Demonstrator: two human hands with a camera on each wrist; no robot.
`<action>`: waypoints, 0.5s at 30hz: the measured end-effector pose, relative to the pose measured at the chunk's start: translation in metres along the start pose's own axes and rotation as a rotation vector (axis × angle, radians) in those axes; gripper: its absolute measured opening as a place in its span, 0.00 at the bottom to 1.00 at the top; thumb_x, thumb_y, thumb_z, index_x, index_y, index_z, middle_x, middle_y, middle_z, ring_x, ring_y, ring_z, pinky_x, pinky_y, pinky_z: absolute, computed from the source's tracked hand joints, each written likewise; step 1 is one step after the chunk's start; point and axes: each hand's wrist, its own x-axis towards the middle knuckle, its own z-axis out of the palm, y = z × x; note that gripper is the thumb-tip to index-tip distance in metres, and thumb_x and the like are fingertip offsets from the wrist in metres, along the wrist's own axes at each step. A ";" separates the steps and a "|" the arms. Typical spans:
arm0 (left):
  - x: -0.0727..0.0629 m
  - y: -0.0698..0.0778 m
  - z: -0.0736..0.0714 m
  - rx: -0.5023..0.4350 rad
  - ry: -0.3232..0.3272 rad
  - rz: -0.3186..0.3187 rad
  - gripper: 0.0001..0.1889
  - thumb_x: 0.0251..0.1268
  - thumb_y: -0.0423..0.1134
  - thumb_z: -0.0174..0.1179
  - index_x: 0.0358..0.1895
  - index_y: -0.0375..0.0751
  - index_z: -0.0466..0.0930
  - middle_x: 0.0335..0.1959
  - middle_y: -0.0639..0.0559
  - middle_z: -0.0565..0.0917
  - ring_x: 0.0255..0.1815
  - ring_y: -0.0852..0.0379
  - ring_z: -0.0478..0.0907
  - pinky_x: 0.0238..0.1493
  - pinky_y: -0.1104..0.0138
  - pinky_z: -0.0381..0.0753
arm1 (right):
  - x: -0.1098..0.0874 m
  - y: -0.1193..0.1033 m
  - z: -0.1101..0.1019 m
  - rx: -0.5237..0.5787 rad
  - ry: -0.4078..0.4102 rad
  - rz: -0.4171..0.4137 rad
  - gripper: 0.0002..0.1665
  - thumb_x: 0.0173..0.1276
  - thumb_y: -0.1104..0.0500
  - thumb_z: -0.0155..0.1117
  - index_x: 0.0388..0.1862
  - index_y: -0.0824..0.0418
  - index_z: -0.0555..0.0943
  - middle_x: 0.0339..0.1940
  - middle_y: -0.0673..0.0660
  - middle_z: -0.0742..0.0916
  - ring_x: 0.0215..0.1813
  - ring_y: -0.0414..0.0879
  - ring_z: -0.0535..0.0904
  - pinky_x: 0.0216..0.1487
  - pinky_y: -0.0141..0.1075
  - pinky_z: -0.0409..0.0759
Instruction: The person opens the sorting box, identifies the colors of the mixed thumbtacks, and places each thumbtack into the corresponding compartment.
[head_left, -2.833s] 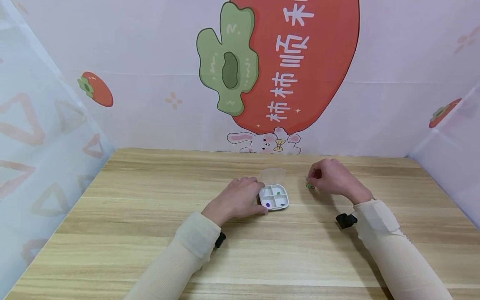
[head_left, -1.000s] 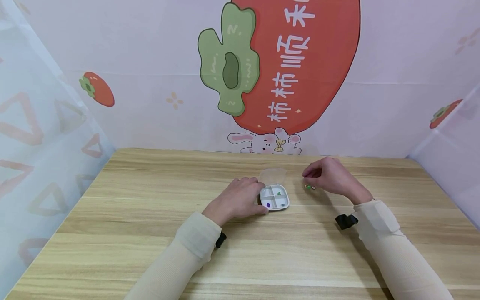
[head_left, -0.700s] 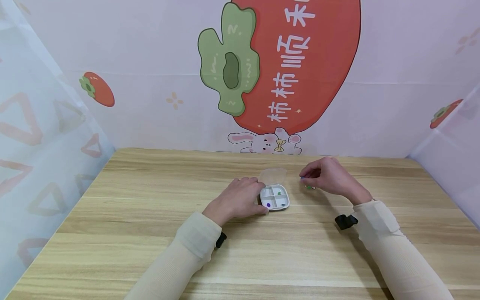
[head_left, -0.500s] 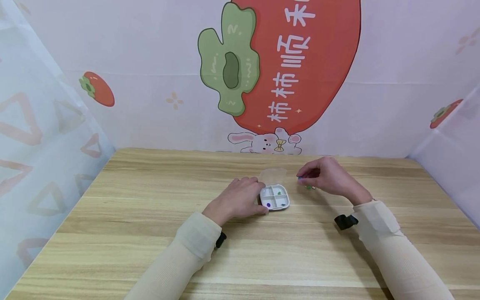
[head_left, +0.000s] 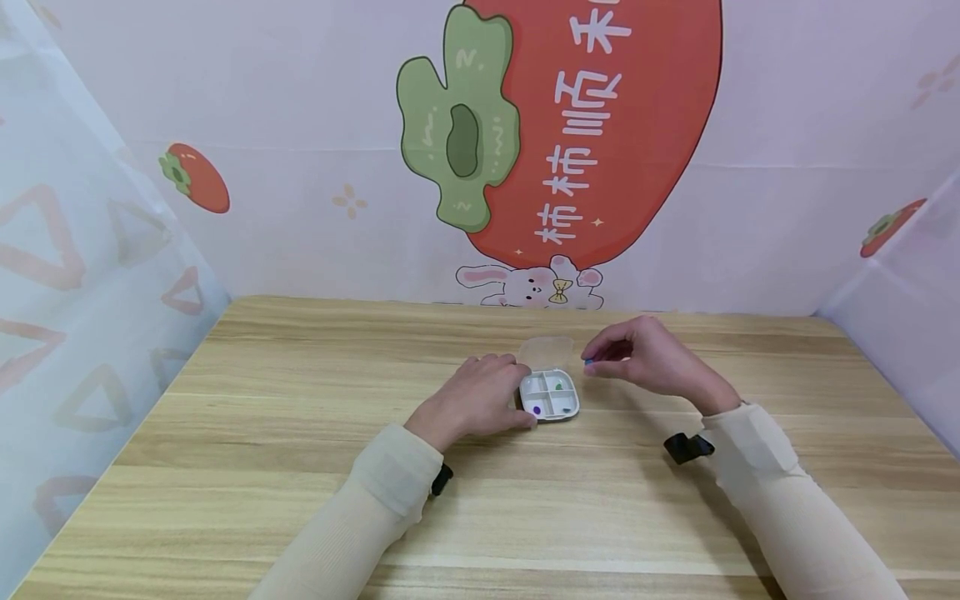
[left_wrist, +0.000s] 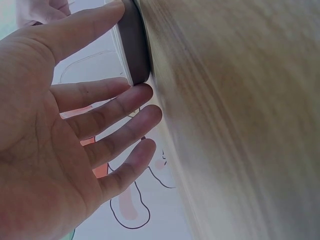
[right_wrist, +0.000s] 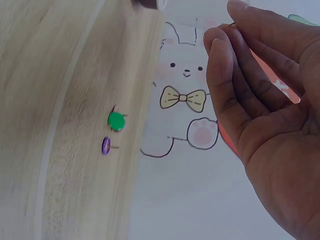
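- Across the back, a pale backdrop (head_left: 300,100) is being filled mostly by a red persimmon print (head_left: 615,125); a bunny print (head_left: 532,287) is being shown right under it, at the table's far edge.
- Wood-grain table (head_left: 570,517) is being reached over from both near corners.
- Left sleeve (head_left: 375,492) and right sleeve (head_left: 802,500), both cream, are being worn down to the wrists.
- Left hand (head_left: 472,398) is being held spread at the white box's left side, fingers nearly straight; thumb and index tip are being laid against the box.
- Right hand (head_left: 652,358) is being held just right of the box, thumb and fingertips being pinched together on a blue tack (head_left: 588,362); gold pin is being glimpsed between the tips in the right wrist view.
- White box (head_left: 548,392), four compartments, is being stood flat on the table between the hands.
- Translucent lid (head_left: 546,353) is being left open, laid back behind the box.
- Black device (head_left: 688,448) is being carried under the right cuff, a similar one under the left.
- Green tack (right_wrist: 116,121) and purple tack (right_wrist: 106,145) are being seen loose on the table, close together; in the head view they're being hidden by the right hand.
- Inside the box, a green piece (head_left: 558,387) is being held back right, a purple piece (head_left: 537,410) front left, a dark piece (head_left: 566,409) front right; exact shapes too small to tell.
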 end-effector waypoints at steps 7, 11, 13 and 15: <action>0.000 0.000 -0.001 -0.004 0.000 0.002 0.32 0.60 0.55 0.73 0.63 0.41 0.79 0.55 0.48 0.82 0.50 0.51 0.76 0.65 0.50 0.71 | 0.000 -0.006 0.003 0.000 -0.032 -0.018 0.11 0.60 0.64 0.78 0.43 0.61 0.90 0.37 0.49 0.90 0.36 0.45 0.83 0.40 0.37 0.84; -0.001 0.000 -0.001 -0.010 -0.001 0.000 0.33 0.60 0.55 0.73 0.64 0.41 0.79 0.57 0.47 0.81 0.53 0.50 0.76 0.67 0.49 0.69 | 0.000 -0.008 0.004 -0.007 -0.044 -0.033 0.11 0.60 0.65 0.77 0.43 0.61 0.90 0.39 0.49 0.90 0.37 0.45 0.83 0.42 0.39 0.85; -0.001 0.000 -0.001 -0.011 -0.001 -0.001 0.33 0.60 0.54 0.72 0.65 0.41 0.78 0.58 0.47 0.81 0.54 0.49 0.76 0.68 0.48 0.68 | 0.000 -0.009 0.005 -0.010 -0.047 -0.041 0.12 0.60 0.66 0.77 0.44 0.61 0.90 0.39 0.49 0.90 0.37 0.44 0.84 0.42 0.40 0.85; -0.002 0.000 -0.002 -0.012 -0.002 -0.001 0.33 0.61 0.54 0.72 0.65 0.40 0.78 0.59 0.46 0.81 0.55 0.49 0.76 0.68 0.48 0.68 | 0.000 -0.009 0.005 -0.010 -0.052 -0.051 0.12 0.61 0.66 0.77 0.44 0.62 0.90 0.40 0.50 0.90 0.37 0.44 0.84 0.43 0.40 0.85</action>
